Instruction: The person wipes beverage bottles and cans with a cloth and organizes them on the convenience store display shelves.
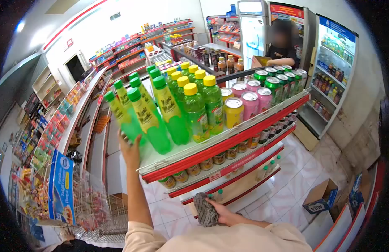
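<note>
My left hand (130, 147) is raised at the left end of the top shelf (161, 161), its fingers round the lower part of a green bottle (129, 122) with a green cap and yellow label. More such bottles (150, 119) stand beside it. To their right are green bottles with yellow caps (196, 111), then a yellow can (234, 112), pink cans (250, 103) and green cans (272, 86). Lower down, in front of the shelf unit, my right hand (221, 213) grips a crumpled grey patterned cloth (206, 210).
Behind the shelf unit a person (282, 50) holds a cardboard box (261, 61). Glass-door fridges (333, 71) line the right wall. Open boxes (322, 196) lie at the lower right. A wire rack of snacks (91, 201) and long shelving (83, 101) stand on the left.
</note>
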### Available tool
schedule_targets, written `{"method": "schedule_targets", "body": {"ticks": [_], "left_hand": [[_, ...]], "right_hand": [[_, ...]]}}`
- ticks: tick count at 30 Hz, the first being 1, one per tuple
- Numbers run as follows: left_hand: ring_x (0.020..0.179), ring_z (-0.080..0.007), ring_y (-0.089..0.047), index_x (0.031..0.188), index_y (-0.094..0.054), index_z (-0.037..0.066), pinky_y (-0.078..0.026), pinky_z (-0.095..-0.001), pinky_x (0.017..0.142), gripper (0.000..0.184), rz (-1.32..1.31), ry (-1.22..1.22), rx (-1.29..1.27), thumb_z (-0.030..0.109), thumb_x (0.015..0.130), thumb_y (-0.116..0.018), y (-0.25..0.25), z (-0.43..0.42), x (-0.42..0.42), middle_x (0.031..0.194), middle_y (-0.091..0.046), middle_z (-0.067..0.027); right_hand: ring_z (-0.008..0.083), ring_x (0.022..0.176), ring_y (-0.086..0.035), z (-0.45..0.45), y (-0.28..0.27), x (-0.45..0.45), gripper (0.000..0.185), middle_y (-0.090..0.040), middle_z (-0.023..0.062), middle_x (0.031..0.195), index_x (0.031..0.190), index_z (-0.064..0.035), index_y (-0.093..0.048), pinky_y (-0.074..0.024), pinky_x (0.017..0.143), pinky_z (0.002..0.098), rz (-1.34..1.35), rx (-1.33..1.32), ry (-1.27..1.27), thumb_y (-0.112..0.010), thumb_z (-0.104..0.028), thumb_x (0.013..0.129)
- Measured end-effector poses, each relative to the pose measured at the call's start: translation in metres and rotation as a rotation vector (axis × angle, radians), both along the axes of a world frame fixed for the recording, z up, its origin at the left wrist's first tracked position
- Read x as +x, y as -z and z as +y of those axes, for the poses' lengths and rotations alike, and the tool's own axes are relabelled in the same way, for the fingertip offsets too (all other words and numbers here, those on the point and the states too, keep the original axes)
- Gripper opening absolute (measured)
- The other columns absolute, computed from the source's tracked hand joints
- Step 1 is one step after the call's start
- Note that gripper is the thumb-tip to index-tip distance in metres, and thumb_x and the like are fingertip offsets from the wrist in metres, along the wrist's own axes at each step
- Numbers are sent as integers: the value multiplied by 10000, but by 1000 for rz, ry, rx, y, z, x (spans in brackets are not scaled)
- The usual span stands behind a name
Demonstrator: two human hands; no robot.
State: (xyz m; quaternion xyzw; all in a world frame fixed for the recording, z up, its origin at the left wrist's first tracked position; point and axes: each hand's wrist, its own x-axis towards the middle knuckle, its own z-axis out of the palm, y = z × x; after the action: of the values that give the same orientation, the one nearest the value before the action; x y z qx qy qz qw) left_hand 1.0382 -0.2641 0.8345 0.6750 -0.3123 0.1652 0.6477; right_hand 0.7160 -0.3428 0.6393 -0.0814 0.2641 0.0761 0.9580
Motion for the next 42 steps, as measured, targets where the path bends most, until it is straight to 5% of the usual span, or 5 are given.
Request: {"method": "schedule_targets", "body": {"ticks": [8,21,25,34,42], "left_hand": [[1037,-267,-510,1299,-357,11,-420,-381,903,632,161,-133,-438,119,740,-632,14,93,-63,1258,-450,-171],[932,-223,-586,1236,-455,105,-509,-437,778,493,819,27,-668,458,895,-409,89,110,-213,1042,-584,-106],[994,-223,-561,1245,-441,55,-462,-398,875,523,1088,871,-1110,466,935,-342,127,123,-230,1126,-551,-113],[1237,-205,-368,1436,-57,29,-306,-322,1015,675,739,337,-391,415,958,-336,89,129,-294,1389,-323,-122],[1016,-229,-568,1268,-433,101,-478,-372,856,557,927,-5,-821,527,914,-371,106,162,-275,1151,-558,-104]], "right_hand": [[182,877,-639,0,-17,1,367,-633,67,1080,1171,-45,-556,-528,772,348,3,-88,-51,-590,-257,873],[279,1217,-430,27,-126,29,478,-475,107,1306,1255,-96,-498,-337,1005,431,-1029,-2113,79,-620,-181,801],[287,1291,-337,60,-108,29,532,-426,90,1355,1225,-122,-524,-255,1051,482,-1448,-2314,-29,-633,-112,704],[377,1287,-328,69,-162,81,569,-382,145,1380,1192,-84,-516,-280,1044,458,-1131,-1748,306,-695,-43,653],[392,1344,-197,73,-113,33,632,-292,159,1435,1281,-127,-487,-216,1072,484,-1609,-1508,-274,-699,-141,686]]}}
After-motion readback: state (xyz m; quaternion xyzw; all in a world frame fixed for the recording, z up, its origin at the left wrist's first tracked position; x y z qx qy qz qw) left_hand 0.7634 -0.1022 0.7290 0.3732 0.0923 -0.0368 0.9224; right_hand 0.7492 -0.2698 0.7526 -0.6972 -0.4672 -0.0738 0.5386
